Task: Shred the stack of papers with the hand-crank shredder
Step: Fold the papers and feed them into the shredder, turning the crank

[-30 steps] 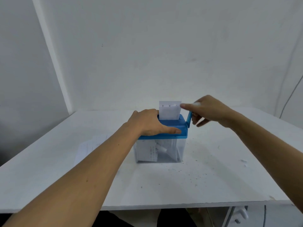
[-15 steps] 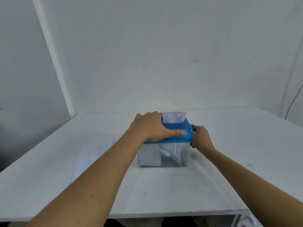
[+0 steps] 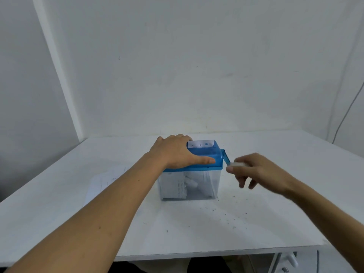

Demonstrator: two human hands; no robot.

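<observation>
Cranking step: left hand (image 3: 177, 153) spread flat on the shredder (image 3: 209, 161); right hand (image 3: 260, 171) pinches its crank knob (image 3: 239, 164) at 3 o'clock; sheet (image 3: 201, 144) nearly fed through; paper stack (image 3: 106, 178) at 9 o'clock; further turns likely needed.

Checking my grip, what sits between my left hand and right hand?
Head view: the blue crank arm and a strip of shredder lid, between left hand and right hand pinching the knob.

the right hand (image 3: 256, 171) is motion-blurred, its fingertips (image 3: 241, 184) smeared below the crank knob (image 3: 239, 164) it pinches. the left forearm (image 3: 122, 194) hides part of the paper stack (image 3: 105, 181).
</observation>
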